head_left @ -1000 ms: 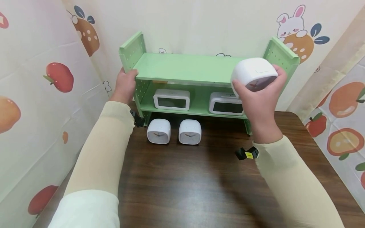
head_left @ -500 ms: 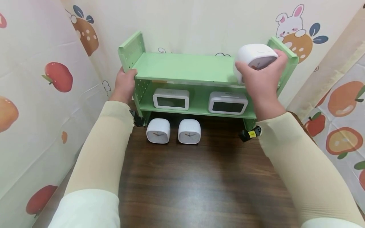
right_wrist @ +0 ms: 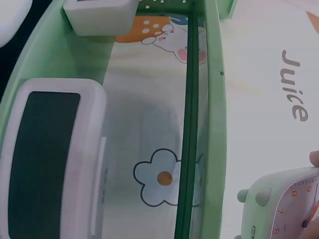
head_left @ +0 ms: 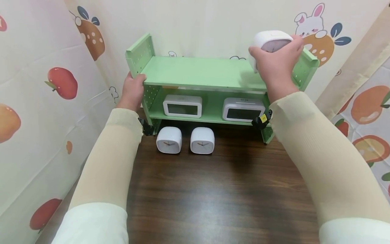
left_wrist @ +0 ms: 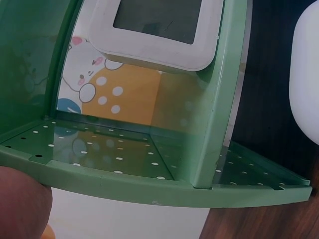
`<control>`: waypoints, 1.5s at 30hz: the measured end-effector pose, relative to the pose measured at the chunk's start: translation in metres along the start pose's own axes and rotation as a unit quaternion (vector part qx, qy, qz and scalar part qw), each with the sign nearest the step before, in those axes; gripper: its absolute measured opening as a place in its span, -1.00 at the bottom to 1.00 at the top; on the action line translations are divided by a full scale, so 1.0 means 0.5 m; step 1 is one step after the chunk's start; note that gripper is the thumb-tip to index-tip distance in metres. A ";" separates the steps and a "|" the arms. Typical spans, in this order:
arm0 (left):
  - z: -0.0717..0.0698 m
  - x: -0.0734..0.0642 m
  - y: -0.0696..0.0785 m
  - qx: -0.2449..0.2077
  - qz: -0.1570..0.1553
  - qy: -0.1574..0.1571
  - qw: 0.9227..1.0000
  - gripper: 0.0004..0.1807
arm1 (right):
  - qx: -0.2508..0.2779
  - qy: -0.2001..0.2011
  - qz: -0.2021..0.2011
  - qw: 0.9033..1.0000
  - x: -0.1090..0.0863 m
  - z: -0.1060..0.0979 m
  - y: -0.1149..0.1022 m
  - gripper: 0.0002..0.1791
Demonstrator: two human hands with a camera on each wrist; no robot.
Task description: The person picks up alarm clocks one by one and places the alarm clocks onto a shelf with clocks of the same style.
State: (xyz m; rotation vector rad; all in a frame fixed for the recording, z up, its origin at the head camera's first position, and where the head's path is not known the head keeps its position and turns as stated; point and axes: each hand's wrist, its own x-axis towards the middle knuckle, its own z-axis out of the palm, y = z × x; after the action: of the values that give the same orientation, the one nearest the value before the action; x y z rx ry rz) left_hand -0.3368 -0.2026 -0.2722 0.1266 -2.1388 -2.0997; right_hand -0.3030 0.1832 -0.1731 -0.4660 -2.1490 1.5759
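My right hand (head_left: 278, 64) holds a white rounded alarm clock (head_left: 271, 35) above the right end of the top board of a green two-tier shelf (head_left: 195, 69). Thumb and fingers grip the clock from either side. Its dial faces toward me and is partly covered. In the right wrist view, small feet or knobs and red numerals show on the clock (right_wrist: 264, 209). My left hand (head_left: 133, 91) grips the shelf's left side panel (head_left: 141, 54), thumb over the edge beside the upper board. Only a fingertip (left_wrist: 22, 201) shows in the left wrist view.
On the lower board stand two white digital clocks, one left (head_left: 182, 105) and one right (head_left: 243, 109). Two white analog clocks, a left one (head_left: 169, 139) and a right one (head_left: 202, 140), stand on the dark wooden table (head_left: 195, 196). A printed curtain (head_left: 207, 27) hangs behind.
My right hand has carried the clock up and back, from in front of the shelf's upper board to above its right end. The left hand has kept its grip on the side panel.
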 end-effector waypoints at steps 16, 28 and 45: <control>0.001 -0.003 0.009 0.012 -0.011 0.000 1.000 -0.41 | -0.010 0.008 0.059 0.998 0.027 0.026 0.001 0.34; -0.003 -0.002 0.005 0.005 -0.018 0.001 1.000 -0.41 | -0.033 0.018 0.062 0.997 0.052 0.059 0.036 0.37; 0.000 -0.003 0.006 0.009 -0.015 0.007 1.000 -0.43 | -0.058 0.047 0.065 0.995 0.063 0.079 0.029 0.32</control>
State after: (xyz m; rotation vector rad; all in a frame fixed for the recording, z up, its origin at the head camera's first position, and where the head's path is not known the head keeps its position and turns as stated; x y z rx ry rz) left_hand -0.3354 -0.2024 -0.2694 0.1763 -2.1613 -2.0887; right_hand -0.3505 0.1717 -0.1926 -0.7173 -2.1845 1.4686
